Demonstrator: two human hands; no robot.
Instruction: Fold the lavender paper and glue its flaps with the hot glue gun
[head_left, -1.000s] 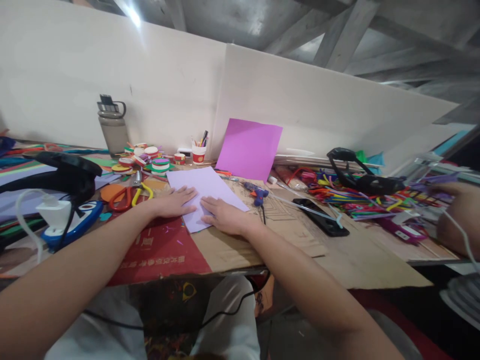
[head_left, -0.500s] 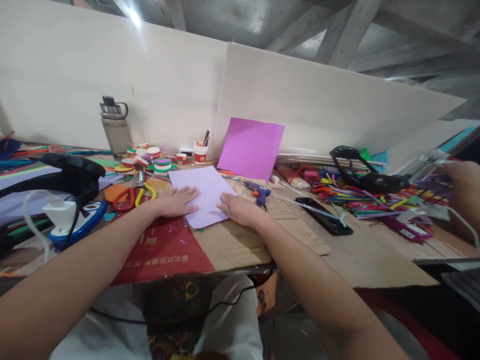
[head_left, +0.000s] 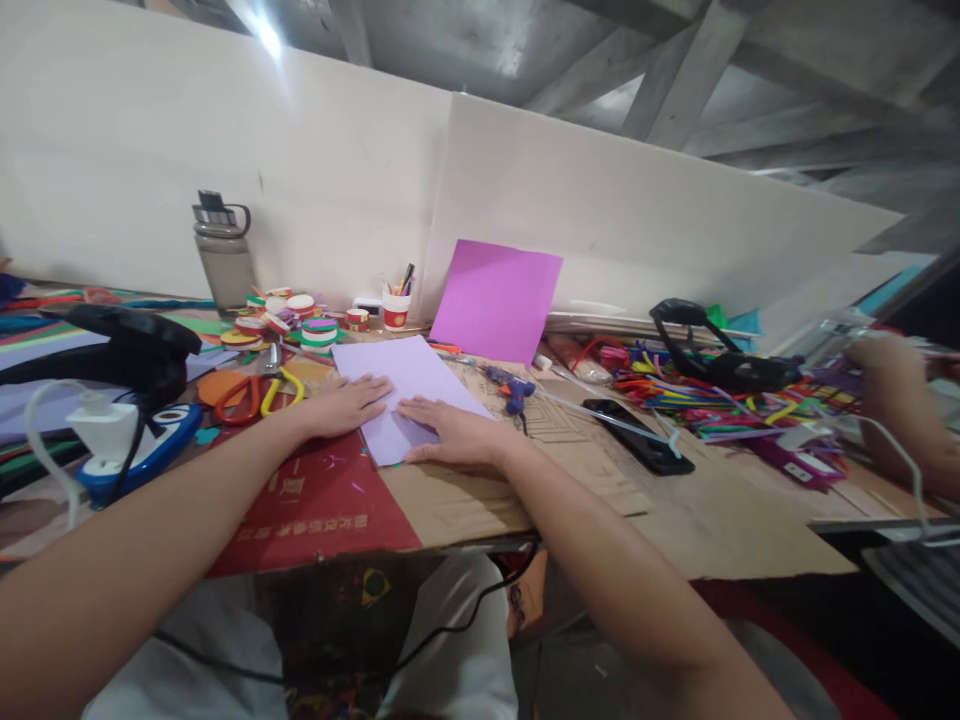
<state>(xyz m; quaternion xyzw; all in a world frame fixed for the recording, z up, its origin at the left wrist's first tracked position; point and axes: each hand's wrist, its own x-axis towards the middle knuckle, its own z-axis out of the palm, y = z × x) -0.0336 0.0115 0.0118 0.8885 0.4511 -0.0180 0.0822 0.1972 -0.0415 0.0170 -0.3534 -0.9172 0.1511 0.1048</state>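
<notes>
A sheet of lavender paper lies on the cardboard in front of me. My left hand rests flat on its left edge with the fingers stretched out. Close beside it, my right hand presses flat across the lower middle of the sheet, covering part of it. To the left of my left hand lie red- and yellow-handled pliers. A blue hot glue gun sits just past my right hand. Behind the lavender sheet, a brighter purple sheet leans against the white board.
A water bottle and a cup of pens stand at the back. A phone and colourful pipe cleaners lie to the right. A blue power strip is at left. Another person's arm is at far right.
My right hand has slid left over the lavender sheet, closer to my left hand. The left hand stays on the sheet's left edge. The other person's hand at far right has shifted slightly.
</notes>
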